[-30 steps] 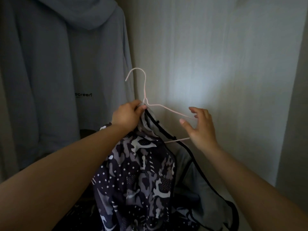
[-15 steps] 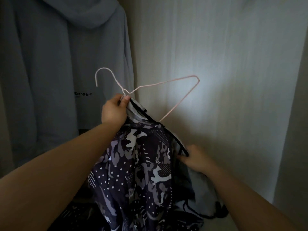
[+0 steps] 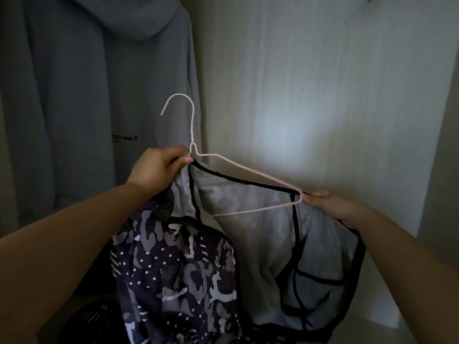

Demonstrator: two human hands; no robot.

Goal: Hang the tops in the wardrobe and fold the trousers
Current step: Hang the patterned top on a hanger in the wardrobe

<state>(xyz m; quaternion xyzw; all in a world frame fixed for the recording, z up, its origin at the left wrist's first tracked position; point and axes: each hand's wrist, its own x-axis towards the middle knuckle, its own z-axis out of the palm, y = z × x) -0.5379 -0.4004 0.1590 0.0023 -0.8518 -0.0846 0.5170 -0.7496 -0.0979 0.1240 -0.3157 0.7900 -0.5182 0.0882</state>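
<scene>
Holding a thin pink wire hanger [image 3: 192, 130] at its neck, my left hand [image 3: 159, 167] is keeping a closed grip on the wire and the collar of the camouflage top [image 3: 178, 269]. The top, dotted outside with a pale grey lining and black trim, is hanging before the wardrobe wall [image 3: 323, 95] beside a grey hoodie [image 3: 74, 95]. My right hand [image 3: 332, 204] is pinching the trimmed edge at the hanger's far corner; half a second ago it was gripping the fabric lower down while that corner was sticking up bare.

Home wardrobe interior: hung grey hoodie [image 3: 74, 108], pale panel walls [image 3: 323, 95].
</scene>
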